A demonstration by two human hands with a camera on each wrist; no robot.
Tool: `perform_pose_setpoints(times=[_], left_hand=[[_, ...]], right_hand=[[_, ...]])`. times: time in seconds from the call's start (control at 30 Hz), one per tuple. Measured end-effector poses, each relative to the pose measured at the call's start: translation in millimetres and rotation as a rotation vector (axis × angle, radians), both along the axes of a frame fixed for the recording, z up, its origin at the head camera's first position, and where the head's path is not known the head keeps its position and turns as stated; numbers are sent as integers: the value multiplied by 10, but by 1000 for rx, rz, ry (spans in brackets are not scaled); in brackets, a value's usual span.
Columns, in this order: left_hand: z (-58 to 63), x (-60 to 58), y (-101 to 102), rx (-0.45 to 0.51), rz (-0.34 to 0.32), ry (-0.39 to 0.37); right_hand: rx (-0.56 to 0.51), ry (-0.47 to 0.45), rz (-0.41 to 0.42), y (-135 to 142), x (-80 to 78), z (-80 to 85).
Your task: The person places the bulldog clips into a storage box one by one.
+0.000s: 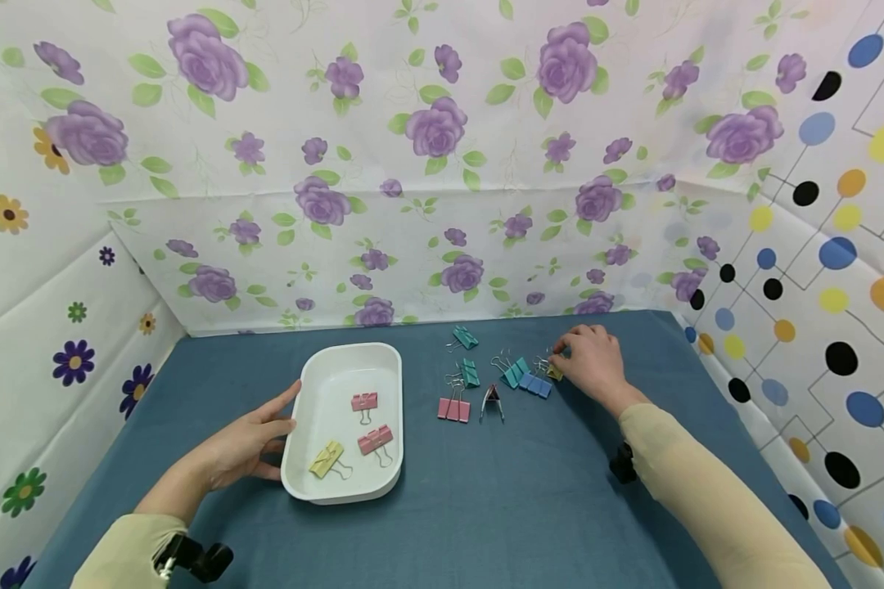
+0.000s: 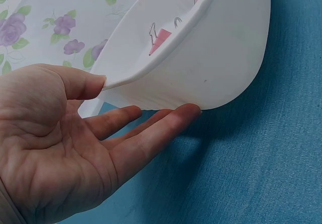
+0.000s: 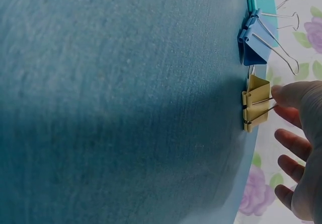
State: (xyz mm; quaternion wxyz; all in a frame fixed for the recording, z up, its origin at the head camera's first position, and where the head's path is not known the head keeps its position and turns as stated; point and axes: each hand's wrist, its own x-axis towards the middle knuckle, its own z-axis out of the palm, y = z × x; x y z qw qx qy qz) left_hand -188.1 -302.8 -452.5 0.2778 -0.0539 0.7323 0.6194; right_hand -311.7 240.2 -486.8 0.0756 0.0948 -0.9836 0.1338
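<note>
I secure the white tray [image 1: 331,380] with the left hand [image 1: 246,446]: thumb on the rim, other fingers against the outer wall. The fingers of the right hand [image 1: 589,364] pinch a wire handle of the yellow clip [image 3: 257,108]. This clip is on the worktop [image 1: 486,507], just beside the blue clip [image 1: 535,385]. Possible faults, as I judge them: (1) the thin handle swivels within the pinch, dropping the clip; (2) a low sideways pull catches the blue clip's handles; (3) uneven pressure on the rim tilts the tray, sliding the three clips [image 1: 375,440] inside. I can read no brand, label or writing.
</note>
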Motion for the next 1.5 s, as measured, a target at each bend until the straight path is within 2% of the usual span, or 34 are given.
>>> perform_pose_setpoints(times=[0.43, 0.77, 1.5], left_hand=[[-1, -5, 3, 1, -2, -4], [-8, -11, -7, 5, -6, 0], [-6, -6, -3, -4, -3, -3]], right_hand=[[-33, -12, -19, 8, -4, -31], [-74, -9, -41, 124, -31, -43], [-144, 51, -92, 286, 9, 132]])
